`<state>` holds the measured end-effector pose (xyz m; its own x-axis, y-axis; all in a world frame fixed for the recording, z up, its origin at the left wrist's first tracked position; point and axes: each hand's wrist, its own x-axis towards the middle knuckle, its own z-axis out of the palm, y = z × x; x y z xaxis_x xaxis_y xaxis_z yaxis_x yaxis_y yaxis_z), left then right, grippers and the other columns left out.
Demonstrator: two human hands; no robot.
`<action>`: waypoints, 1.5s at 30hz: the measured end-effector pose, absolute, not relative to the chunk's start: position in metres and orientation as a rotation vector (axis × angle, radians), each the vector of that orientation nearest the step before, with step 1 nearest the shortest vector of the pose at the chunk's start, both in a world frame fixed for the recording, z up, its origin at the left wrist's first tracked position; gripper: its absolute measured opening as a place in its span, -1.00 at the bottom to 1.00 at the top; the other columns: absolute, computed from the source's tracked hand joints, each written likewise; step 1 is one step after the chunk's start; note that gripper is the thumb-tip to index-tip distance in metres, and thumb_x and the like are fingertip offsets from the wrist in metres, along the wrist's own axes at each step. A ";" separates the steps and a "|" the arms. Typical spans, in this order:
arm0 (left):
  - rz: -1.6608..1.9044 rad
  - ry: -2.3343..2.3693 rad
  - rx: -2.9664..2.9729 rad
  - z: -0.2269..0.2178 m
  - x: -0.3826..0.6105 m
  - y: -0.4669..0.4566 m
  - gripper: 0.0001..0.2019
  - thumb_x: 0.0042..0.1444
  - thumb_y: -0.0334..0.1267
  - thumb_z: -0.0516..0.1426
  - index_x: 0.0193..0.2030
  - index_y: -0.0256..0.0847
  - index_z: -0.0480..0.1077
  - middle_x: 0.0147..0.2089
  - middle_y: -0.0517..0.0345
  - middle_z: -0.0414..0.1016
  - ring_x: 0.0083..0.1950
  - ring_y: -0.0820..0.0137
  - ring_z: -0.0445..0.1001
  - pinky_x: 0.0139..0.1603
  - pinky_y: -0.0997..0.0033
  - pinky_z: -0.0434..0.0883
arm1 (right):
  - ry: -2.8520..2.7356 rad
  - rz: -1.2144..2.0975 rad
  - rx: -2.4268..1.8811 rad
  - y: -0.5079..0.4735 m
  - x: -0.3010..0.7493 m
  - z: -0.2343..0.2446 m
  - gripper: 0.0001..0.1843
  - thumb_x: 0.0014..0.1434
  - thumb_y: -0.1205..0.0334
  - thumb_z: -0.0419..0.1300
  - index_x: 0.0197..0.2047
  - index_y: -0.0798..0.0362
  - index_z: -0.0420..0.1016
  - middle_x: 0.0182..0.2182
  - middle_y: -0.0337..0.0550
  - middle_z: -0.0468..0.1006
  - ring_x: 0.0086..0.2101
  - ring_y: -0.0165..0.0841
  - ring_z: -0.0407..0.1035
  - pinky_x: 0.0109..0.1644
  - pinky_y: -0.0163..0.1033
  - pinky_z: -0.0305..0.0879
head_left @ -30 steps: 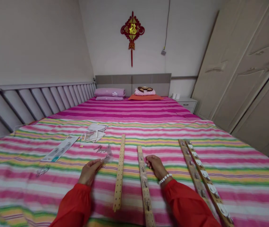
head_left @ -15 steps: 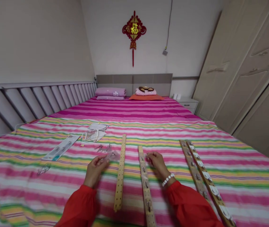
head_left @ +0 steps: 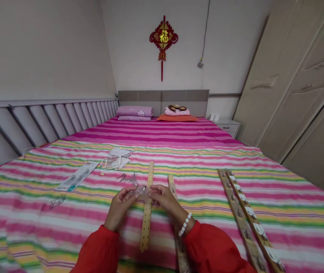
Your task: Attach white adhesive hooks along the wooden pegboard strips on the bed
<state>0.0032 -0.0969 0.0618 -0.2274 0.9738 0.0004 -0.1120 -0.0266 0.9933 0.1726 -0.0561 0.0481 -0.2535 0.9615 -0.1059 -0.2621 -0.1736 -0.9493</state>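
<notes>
A small clear plastic piece with a bit of metal on it (head_left: 142,189) is pinched between the fingers of my left hand (head_left: 121,202) and my right hand (head_left: 163,198). Both hands are closed and meet over a pale wooden strip with rows of holes (head_left: 145,227). To its right lies a second wooden strip with clear, metal-bearing pieces (head_left: 171,183), partly covered by my right hand and sleeve. Just beyond my left hand, several small clear and metal pieces (head_left: 126,177) lie on the striped sheet (head_left: 93,223).
At left lie a flat hook packet (head_left: 78,176), a tangle of thin wire-like loops (head_left: 57,201) and a pile of packaging (head_left: 116,158). At right are a wooden strip with metal hooks (head_left: 237,210) and another with white hooks (head_left: 253,218). A bed rail (head_left: 51,121) runs along the left.
My right hand has moved left from the second strip to meet my left hand at the clear plastic piece. The piece has shifted slightly right, over the holed strip.
</notes>
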 end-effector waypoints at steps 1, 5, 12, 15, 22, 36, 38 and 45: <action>1.435 1.267 1.017 0.063 0.004 -0.098 -0.45 -0.43 -0.03 0.42 -0.26 -0.25 0.47 -0.25 0.02 0.62 -0.17 0.23 0.57 -0.07 0.29 0.46 | -1.080 1.617 -0.985 -0.058 0.170 0.046 -0.77 -0.26 0.27 0.37 -0.43 0.08 0.52 -0.68 -0.36 0.47 -0.68 -0.50 0.26 -0.62 -0.40 0.12; 1.395 1.271 1.042 0.062 0.007 -0.103 -0.49 -0.41 -0.11 0.41 -0.25 -0.27 0.49 -0.31 0.06 0.60 -0.23 0.28 0.55 -0.11 0.33 0.46 | -1.056 1.560 -1.016 -0.061 0.166 0.047 -0.89 -0.17 0.26 0.30 -0.56 0.09 0.45 -0.78 -0.34 0.41 -0.70 -0.50 0.26 -0.62 -0.41 0.13; 1.435 1.394 1.278 0.050 -0.002 -0.102 -0.61 -0.39 -0.14 0.38 -0.34 -0.23 0.53 -0.23 0.06 0.54 -0.31 0.35 0.50 -0.26 0.40 0.48 | -0.875 1.415 -0.990 -0.058 0.172 0.050 -0.87 -0.21 0.26 0.29 -0.61 0.07 0.40 -0.74 -0.30 0.44 -0.69 -0.49 0.28 -0.61 -0.39 0.19; 1.452 1.505 1.403 0.049 -0.018 -0.092 -0.68 -0.35 -0.17 0.36 -0.37 -0.20 0.54 -0.21 0.04 0.53 -0.27 0.30 0.50 -0.23 0.36 0.47 | -0.792 1.373 -1.017 -0.056 0.178 0.050 -0.85 -0.20 0.25 0.32 -0.60 0.08 0.42 -0.72 -0.27 0.46 -0.66 -0.46 0.31 -0.58 -0.38 0.24; 1.481 1.586 1.529 0.060 -0.013 -0.076 -0.74 -0.32 -0.25 0.35 -0.37 -0.14 0.57 -0.08 -0.02 0.56 0.07 0.12 0.43 0.19 0.19 0.29 | -0.632 1.502 -0.878 -0.065 0.199 0.053 -0.80 -0.22 0.31 0.40 -0.53 0.09 0.44 -0.59 -0.19 0.56 -0.54 -0.40 0.45 -0.46 -0.35 0.39; 1.429 1.310 1.523 0.074 0.078 -0.082 -0.80 -0.13 -0.14 0.24 -0.38 -0.19 0.55 -0.38 0.11 0.55 -0.35 0.36 0.46 -0.27 0.40 0.41 | -0.682 1.601 -0.847 -0.078 0.224 0.049 -0.78 -0.25 0.34 0.39 -0.42 0.13 0.55 -0.46 -0.14 0.61 -0.52 -0.45 0.43 -0.49 -0.41 0.33; 1.384 1.316 1.533 0.079 0.079 -0.079 -0.79 -0.14 -0.15 0.23 -0.37 -0.19 0.55 -0.39 0.10 0.55 -0.35 0.35 0.46 -0.28 0.40 0.40 | -0.676 1.568 -0.846 -0.076 0.230 0.050 -0.75 -0.23 0.32 0.39 -0.38 0.11 0.57 -0.44 -0.14 0.62 -0.50 -0.44 0.44 -0.47 -0.40 0.34; 1.282 1.182 1.373 0.081 0.085 -0.052 -0.73 -0.21 -0.10 0.27 -0.41 -0.25 0.52 -0.36 0.07 0.59 -0.27 0.31 0.50 -0.20 0.38 0.39 | -0.849 1.434 -0.913 -0.067 0.242 0.055 -0.72 -0.20 0.10 0.42 -0.50 0.12 0.55 -0.62 -0.24 0.51 -0.60 -0.49 0.32 -0.52 -0.40 0.22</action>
<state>0.0852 -0.0520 0.0814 0.0095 0.9888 0.1487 0.0683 -0.1490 0.9865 0.2419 -0.0671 0.0554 -0.0175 0.9982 -0.0572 -0.4302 -0.0591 -0.9008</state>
